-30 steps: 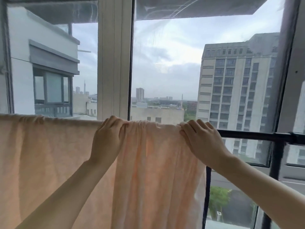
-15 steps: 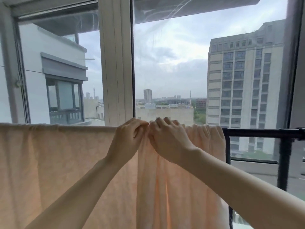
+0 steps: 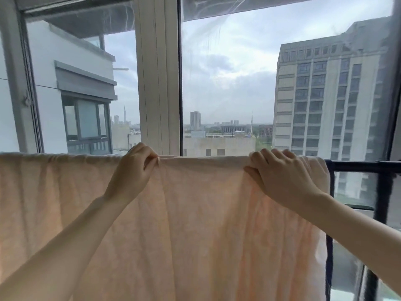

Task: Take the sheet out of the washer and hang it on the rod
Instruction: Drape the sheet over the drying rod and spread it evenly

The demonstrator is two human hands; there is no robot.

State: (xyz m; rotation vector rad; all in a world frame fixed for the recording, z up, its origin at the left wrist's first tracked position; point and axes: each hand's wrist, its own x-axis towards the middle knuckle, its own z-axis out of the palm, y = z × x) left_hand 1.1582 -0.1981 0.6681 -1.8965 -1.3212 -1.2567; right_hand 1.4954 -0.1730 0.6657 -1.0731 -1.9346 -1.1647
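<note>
A pale peach sheet (image 3: 195, 224) hangs draped over a black horizontal rod (image 3: 364, 164), covering it from the left edge of view almost to the right post. My left hand (image 3: 134, 170) pinches the sheet's top fold near the middle. My right hand (image 3: 282, 177) grips the top fold further right, thumb under the cloth and fingers over the rod. Between the hands the fabric lies fairly flat; a bunched bit remains right of my right hand. The washer is out of view.
Close behind the rod is a large window with a white frame post (image 3: 158, 83) at centre. A black vertical post (image 3: 383, 198) joins the rod at the right. Buildings show outside.
My hands were together at the top fold half a second ago; now they are apart, the right one moved right, and the bunched sheet between them has spread flatter along the rod.
</note>
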